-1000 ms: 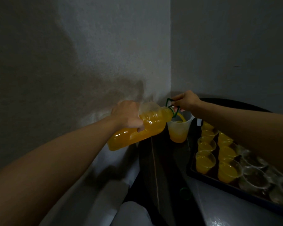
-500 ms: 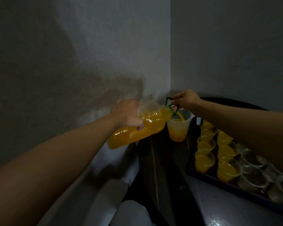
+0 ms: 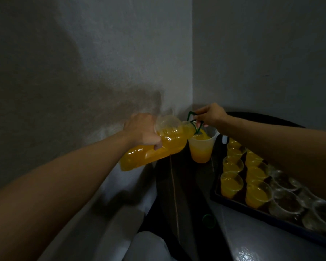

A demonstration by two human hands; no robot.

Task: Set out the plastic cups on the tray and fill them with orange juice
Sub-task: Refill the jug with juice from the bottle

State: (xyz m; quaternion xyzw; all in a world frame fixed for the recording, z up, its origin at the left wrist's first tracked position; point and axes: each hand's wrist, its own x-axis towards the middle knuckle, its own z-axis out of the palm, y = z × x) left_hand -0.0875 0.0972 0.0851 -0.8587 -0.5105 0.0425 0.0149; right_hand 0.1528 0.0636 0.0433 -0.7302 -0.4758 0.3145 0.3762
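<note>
My left grip (image 3: 141, 129) wraps the tilted bottle (image 3: 158, 147); my right grip (image 3: 211, 114) pinches its green handle (image 3: 193, 121). The big cup (image 3: 200, 151) has filled slightly higher, nearly ready for the empty cups (image 3: 286, 202).

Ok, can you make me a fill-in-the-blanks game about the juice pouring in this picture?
1. The left hand grips the tilted bottle of ___ juice.
2. The right hand holds the bottle's ___ handle.
3. On the tray, the left cups are full and the right cups are ___.
Missing words: orange, green, empty.
</note>
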